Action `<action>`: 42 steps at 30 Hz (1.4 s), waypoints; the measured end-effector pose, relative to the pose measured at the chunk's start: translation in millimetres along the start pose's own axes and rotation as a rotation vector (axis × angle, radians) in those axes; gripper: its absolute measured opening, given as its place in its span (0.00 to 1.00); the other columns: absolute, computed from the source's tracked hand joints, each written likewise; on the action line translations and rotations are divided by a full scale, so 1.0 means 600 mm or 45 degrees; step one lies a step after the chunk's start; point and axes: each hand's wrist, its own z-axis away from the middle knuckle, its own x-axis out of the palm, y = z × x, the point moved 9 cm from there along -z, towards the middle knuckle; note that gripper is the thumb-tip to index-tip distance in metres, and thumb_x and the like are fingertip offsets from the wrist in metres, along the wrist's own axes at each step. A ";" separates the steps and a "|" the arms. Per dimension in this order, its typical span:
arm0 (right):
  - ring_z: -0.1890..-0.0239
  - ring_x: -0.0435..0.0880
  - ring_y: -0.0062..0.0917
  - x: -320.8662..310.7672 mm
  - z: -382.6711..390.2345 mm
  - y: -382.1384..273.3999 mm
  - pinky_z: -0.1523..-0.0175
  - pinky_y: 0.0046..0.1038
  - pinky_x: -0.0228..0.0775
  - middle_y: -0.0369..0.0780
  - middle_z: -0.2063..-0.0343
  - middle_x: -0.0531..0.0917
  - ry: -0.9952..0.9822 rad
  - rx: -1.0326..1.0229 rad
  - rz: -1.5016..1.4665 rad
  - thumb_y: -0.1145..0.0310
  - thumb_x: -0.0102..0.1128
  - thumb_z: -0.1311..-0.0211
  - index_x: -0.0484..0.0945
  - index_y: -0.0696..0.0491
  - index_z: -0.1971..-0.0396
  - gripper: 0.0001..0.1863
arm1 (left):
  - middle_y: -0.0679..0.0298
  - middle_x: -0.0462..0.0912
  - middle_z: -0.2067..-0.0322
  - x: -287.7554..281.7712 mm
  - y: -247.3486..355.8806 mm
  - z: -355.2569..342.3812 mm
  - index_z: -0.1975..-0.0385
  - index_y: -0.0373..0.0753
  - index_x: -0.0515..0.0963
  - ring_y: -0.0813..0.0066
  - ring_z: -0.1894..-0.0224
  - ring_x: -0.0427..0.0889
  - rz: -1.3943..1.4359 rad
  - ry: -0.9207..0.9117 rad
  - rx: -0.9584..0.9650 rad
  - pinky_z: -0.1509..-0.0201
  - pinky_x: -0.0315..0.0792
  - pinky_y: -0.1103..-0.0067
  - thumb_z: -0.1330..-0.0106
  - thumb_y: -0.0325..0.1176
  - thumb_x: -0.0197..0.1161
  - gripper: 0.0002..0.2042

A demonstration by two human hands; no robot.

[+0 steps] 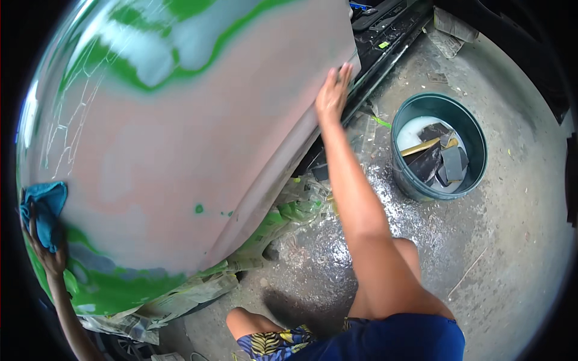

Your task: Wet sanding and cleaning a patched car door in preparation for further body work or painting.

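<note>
A large car body panel (180, 132) fills the left and upper middle, with pinkish-grey sanded primer, green and bare grey patches, and cracks along its left side. At the panel's far left edge, my left hand (45, 246) grips a crumpled blue cloth (45, 201) against the surface. My right hand (333, 96) rests flat along the panel's right edge, fingers stretched upward and close together, with my forearm reaching up from below.
A dark green bucket (439, 192) on the concrete floor (512, 234) holds whitish water, dark sanding pieces and wooden sticks. Masking paper (180, 292) hangs below the panel. Black trim (385, 30) runs beside it; crumpled paper (448, 27) lies top right. My bent legs show below.
</note>
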 end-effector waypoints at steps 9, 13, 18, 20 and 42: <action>0.20 0.49 0.48 -0.012 -0.139 0.036 0.18 0.38 0.39 0.60 0.25 0.55 -0.045 -0.015 0.045 0.51 0.37 0.21 0.57 0.70 0.28 0.38 | 0.49 0.69 0.29 -0.009 0.035 -0.037 0.28 0.36 0.65 0.40 0.26 0.63 0.082 0.054 0.071 0.23 0.56 0.53 0.35 0.43 0.64 0.35; 0.19 0.45 0.48 0.002 0.069 -0.037 0.18 0.45 0.36 0.61 0.23 0.49 -0.075 -0.016 0.032 0.49 0.37 0.20 0.51 0.71 0.26 0.41 | 0.49 0.71 0.30 -0.024 0.060 -0.058 0.29 0.42 0.68 0.43 0.27 0.64 0.074 0.057 0.058 0.23 0.58 0.54 0.36 0.44 0.67 0.34; 0.18 0.32 0.43 0.034 0.502 -0.201 0.17 0.45 0.24 0.53 0.21 0.32 -0.363 0.206 0.046 0.48 0.30 0.18 0.34 0.60 0.22 0.40 | 0.52 0.68 0.29 -0.029 0.101 -0.085 0.28 0.49 0.68 0.45 0.27 0.65 -0.105 0.121 0.080 0.25 0.61 0.53 0.39 0.53 0.71 0.39; 0.18 0.30 0.44 0.039 0.657 -0.245 0.17 0.47 0.24 0.53 0.21 0.29 -0.567 0.226 0.046 0.48 0.31 0.18 0.32 0.60 0.22 0.41 | 0.52 0.68 0.29 -0.035 0.137 -0.103 0.29 0.48 0.70 0.45 0.27 0.65 -0.042 0.192 0.097 0.25 0.62 0.54 0.41 0.59 0.73 0.41; 0.76 0.79 0.25 -0.528 -0.226 0.162 0.74 0.32 0.74 0.38 0.76 0.80 -0.854 0.565 0.709 0.66 0.57 0.36 0.83 0.54 0.65 0.09 | 0.49 0.74 0.49 0.047 1.207 -0.498 0.43 0.48 0.75 0.42 0.50 0.81 1.783 0.013 0.249 0.48 0.79 0.57 0.41 0.39 0.71 0.25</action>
